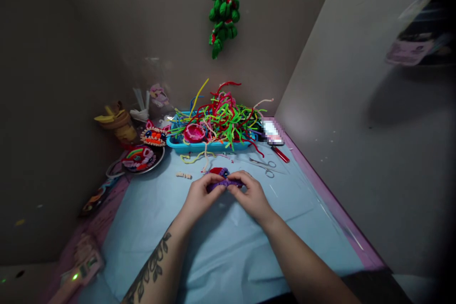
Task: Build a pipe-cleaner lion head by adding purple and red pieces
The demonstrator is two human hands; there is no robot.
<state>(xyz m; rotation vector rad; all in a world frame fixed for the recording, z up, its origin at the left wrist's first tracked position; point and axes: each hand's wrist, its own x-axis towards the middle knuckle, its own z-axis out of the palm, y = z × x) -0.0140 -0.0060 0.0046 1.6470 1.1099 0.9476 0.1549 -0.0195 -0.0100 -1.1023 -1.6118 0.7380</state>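
Observation:
My left hand [199, 197] and my right hand [251, 197] meet over the light blue table cover [221, 251], fingers pinched together on a small purple and red pipe-cleaner piece [223, 178]. Most of that piece is hidden between my fingertips. Just behind it a blue tray [178, 144] overflows with a tangle of coloured pipe cleaners [221, 116]. A small beige pipe-cleaner coil [184, 175] lies left of my left hand.
Scissors [265, 166] and a red-handled tool [281, 154] lie right of the tray. A plate of finished pipe-cleaner shapes [140, 159] and a yellow basket-like figure [116, 121] stand at the left. A green pipe-cleaner ornament [223, 12] hangs on the wall. Walls close in on both sides.

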